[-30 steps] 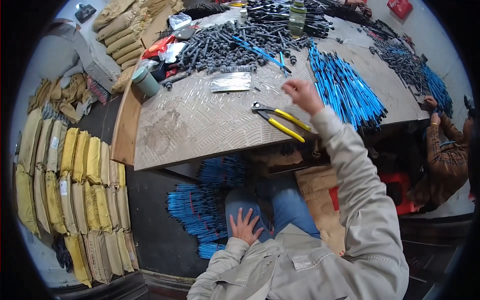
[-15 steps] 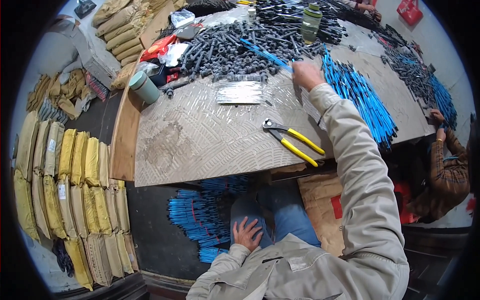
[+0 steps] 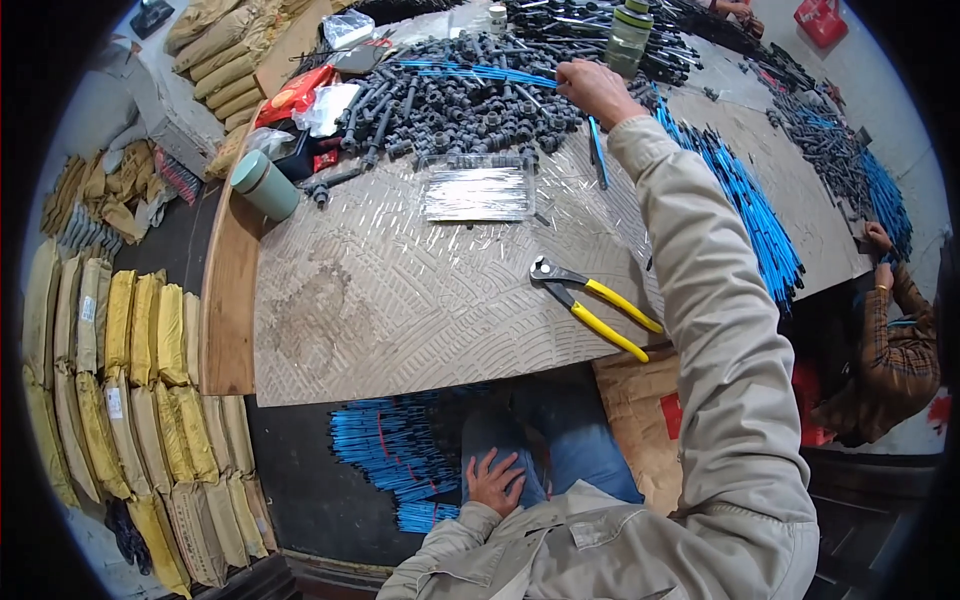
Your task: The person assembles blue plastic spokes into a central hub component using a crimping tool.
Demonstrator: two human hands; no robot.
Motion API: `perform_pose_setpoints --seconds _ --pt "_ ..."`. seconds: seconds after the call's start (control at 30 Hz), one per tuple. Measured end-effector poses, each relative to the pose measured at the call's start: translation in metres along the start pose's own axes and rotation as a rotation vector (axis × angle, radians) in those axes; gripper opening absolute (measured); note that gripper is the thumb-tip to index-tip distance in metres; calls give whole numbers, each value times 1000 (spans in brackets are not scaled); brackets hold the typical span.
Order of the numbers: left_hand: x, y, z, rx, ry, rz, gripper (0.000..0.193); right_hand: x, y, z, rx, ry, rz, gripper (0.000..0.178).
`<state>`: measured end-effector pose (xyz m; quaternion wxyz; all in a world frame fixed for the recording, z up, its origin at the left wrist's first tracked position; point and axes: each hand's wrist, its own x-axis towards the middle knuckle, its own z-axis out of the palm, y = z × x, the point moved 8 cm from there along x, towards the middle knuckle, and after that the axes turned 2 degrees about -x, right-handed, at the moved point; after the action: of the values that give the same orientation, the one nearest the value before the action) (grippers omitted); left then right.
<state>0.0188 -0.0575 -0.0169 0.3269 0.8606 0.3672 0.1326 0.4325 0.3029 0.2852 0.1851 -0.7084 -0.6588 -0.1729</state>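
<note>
My right hand [image 3: 598, 90] is stretched across the table and closed on one end of a small bunch of thin blue tubes [image 3: 470, 70]. The bunch points left over a heap of dark grey plastic fittings [image 3: 440, 110]. Just below that hand lies a short loose blue piece [image 3: 597, 155]. With fingers spread, my left hand [image 3: 496, 482] rests on my thigh and holds nothing. Nearer me on the table are end-cutting pliers [image 3: 622, 306] with yellow handles. A clear box of thin silvery pins [image 3: 478, 195] sits in front of the heap.
Right of my arm lies a large pile of blue tubes [image 3: 750, 220]. A green-lidded bottle [image 3: 628, 40] stands behind my hand, a pale green cup [image 3: 265, 185] at the left edge. Tied blue bundles [image 3: 385, 445] lie below the table. Another person [image 3: 890, 340] works at right.
My right hand has moved up and left, and its blue tubes now lie flatter over the fittings. A loose blue piece shows below it. My left hand stays put; the view has shifted slightly.
</note>
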Motion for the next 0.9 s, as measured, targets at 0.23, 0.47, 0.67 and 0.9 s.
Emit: perform_pose_setpoints --seconds 0.23,0.47,0.67,0.9 --pt "3 3 -5 4 33 4 16 -37 46 4 93 -277 167 25" --pt "-1 7 -1 0 42 18 18 -95 49 33 -66 -282 299 32" --pt "-9 3 -6 7 86 -34 17 -118 48 14 138 -667 428 26" --pt "-7 0 -3 25 33 -9 18 -76 -47 -25 250 -66 -37 15"
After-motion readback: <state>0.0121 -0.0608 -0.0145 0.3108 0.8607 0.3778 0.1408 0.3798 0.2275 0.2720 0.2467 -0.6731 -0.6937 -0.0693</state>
